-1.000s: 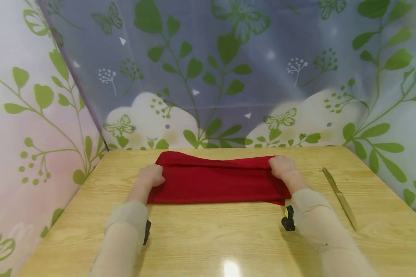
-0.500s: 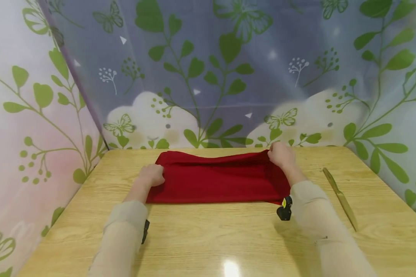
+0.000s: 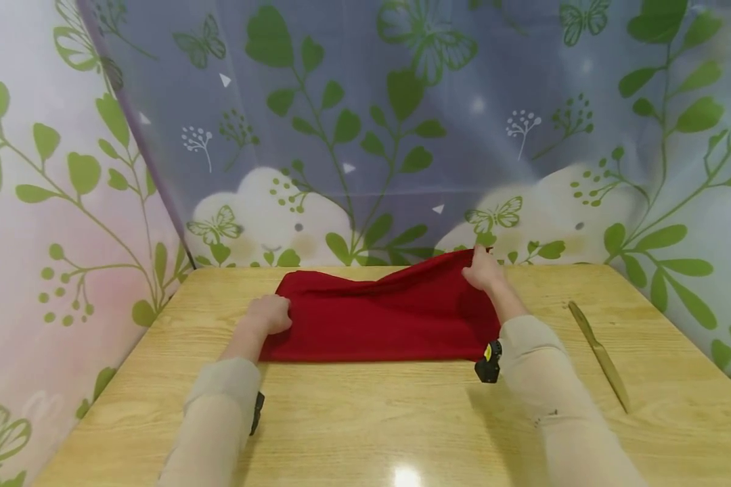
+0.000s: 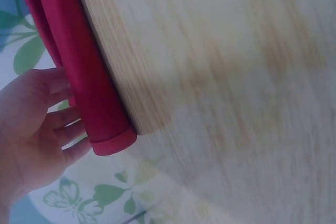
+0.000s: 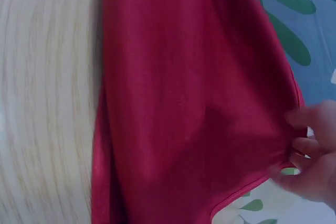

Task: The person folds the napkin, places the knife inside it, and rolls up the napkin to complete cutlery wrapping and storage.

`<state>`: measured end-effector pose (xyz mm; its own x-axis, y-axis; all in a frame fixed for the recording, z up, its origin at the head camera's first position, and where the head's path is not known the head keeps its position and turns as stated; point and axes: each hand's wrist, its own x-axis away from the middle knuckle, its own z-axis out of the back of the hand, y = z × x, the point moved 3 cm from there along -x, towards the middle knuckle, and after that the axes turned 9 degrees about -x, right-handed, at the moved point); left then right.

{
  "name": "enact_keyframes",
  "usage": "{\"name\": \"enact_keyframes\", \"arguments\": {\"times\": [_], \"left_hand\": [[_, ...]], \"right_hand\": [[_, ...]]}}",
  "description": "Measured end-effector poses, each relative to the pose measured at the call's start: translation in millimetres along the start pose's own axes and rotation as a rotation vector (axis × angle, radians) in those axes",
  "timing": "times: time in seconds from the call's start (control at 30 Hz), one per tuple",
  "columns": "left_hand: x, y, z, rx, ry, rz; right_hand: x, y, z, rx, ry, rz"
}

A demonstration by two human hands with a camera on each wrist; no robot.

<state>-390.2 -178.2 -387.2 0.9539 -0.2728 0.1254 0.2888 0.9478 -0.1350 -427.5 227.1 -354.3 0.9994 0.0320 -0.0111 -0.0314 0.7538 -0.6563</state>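
A red cloth [image 3: 365,325], folded into a long band, lies across the wooden table. At its left end my left hand [image 3: 271,314] grips the edge. The left wrist view shows the left fingers [image 4: 73,127] curled in behind the cloth's rolled end [image 4: 100,98], with their tips hidden. My right hand [image 3: 484,270] pinches the far right corner and holds it raised, so the upper layer slopes up toward that side. From the right wrist, the hemmed corner of the cloth [image 5: 252,145] appears stretched toward the right hand [image 5: 315,153], whose fingers are partly blurred.
A gold-coloured knife [image 3: 600,355] lies on the table [image 3: 353,419] to the right of the right forearm. Printed fabric with leaves and butterflies [image 3: 365,135] hangs behind the table and along both sides. Black wrist cameras [image 3: 489,362] hang under the forearms.
My right hand has lifted the cloth's far right corner up and slightly to the left, away from the lower layers. The left hand stays at the left end. The head view has tilted slightly.
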Motion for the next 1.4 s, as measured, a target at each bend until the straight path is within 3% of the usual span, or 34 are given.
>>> {"name": "enact_keyframes", "arguments": {"times": [0.13,0.23,0.43,0.63,0.87,0.97,1.1,1.2,1.3,1.4], "left_hand": [[-0.4,0.4,-1.5,0.004,0.003,-0.011],[-1.3,0.4,-0.4,0.006,0.001,-0.006],[-2.5,4.0,1.3,-0.016,-0.046,0.011],[-0.6,7.9,1.2,-0.027,-0.101,0.04],[3.3,6.5,0.5,0.06,-0.147,0.068],[9.1,0.7,1.6,0.098,-0.132,0.057],[20.0,-7.7,8.1,0.105,-0.074,-0.03],[32.2,-7.8,14.0,0.093,-0.059,-0.104],[48.4,-2.7,14.7,0.09,-0.103,-0.15],[65.0,0.2,12.5,0.075,-0.144,-0.152]], "right_hand": [[9,2,-13,0.012,-0.262,0.003],[12,7,-20,0.139,-0.333,0.047],[18,15,-20,0.372,-0.379,0.083],[25,21,-17,0.506,-0.398,0.106],[34,32,-13,0.459,-0.404,0.072],[41,35,-6,0.411,-0.371,0.134],[57,36,9,0.35,-0.31,0.26],[72,37,20,0.316,-0.313,0.314],[86,37,28,0.308,-0.34,0.315],[100,40,33,0.343,-0.382,0.274]]}}
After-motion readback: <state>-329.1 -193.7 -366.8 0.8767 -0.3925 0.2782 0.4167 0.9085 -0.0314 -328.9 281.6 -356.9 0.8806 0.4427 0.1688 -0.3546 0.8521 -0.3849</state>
